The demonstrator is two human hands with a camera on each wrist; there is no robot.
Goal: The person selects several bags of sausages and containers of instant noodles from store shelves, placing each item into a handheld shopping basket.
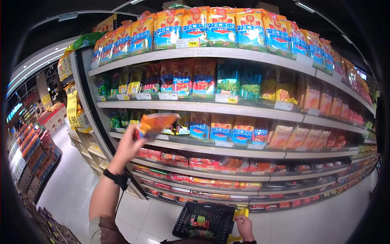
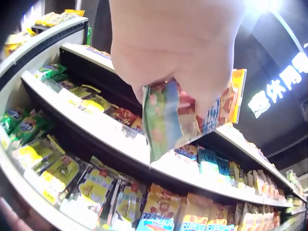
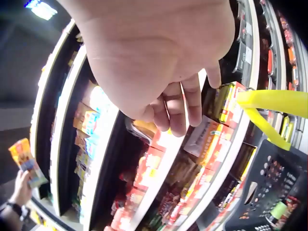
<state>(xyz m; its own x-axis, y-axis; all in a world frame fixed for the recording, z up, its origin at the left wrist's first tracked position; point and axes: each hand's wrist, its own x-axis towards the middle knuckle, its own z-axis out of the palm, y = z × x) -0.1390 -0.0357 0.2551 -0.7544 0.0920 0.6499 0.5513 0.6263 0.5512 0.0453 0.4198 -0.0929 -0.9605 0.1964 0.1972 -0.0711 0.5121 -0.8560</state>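
Note:
An orange and blue packet (image 1: 156,124) is pinched in the left hand (image 1: 132,144), in front of the shelves at the left. In the left wrist view the packet (image 2: 171,115) hangs below the hand (image 2: 175,48), its green and clear side showing. The right hand (image 1: 244,228) is low, beside the yellow handle (image 1: 241,213) of a black basket (image 1: 181,221). Seen from the right wrist, that hand's fingers (image 3: 178,110) hang loosely bent with nothing between them, and the yellow handle (image 3: 279,102) lies apart from them. Red and green packs (image 1: 199,221) lie in the basket.
Tiered shelves (image 1: 219,106) packed with bagged goods curve across the front. Yellow price signs (image 1: 72,109) hang at the shelf end on the left. An aisle floor (image 1: 65,179) and another stocked display (image 1: 34,150) are farther left.

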